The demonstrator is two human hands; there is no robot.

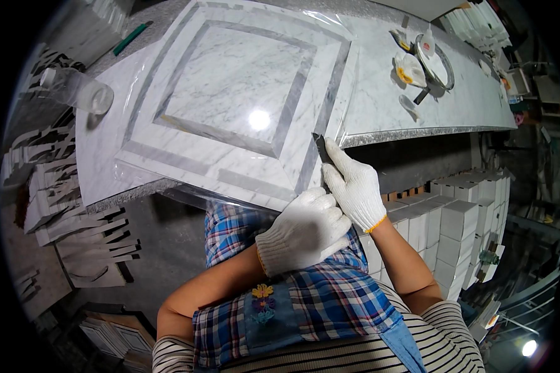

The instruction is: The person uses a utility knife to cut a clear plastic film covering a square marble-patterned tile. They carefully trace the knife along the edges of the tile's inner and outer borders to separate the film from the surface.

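Where I stand, the right hand in a white knit glove with a yellow cuff edge [356,186] is closed around a thin, flat black tool [320,147], its tip over the panel's right-hand border. Left hand, in a matching white knit glove [305,230]: just beside the right, fingers curled; cannot tell whether it holds anything. Beyond both hands: square white marble panel with nested grey bands [236,81], clear film along its rim, lying on a pale, grey-veined stone worktop [466,109]. Farther left: clear plastic bottle [78,90], on its side. Far right: round metal-rimmed dish [442,67]. Step in hand, my judgement: working the border with the tool. Next move appears to call for a low, steady tool angle and light pressure.
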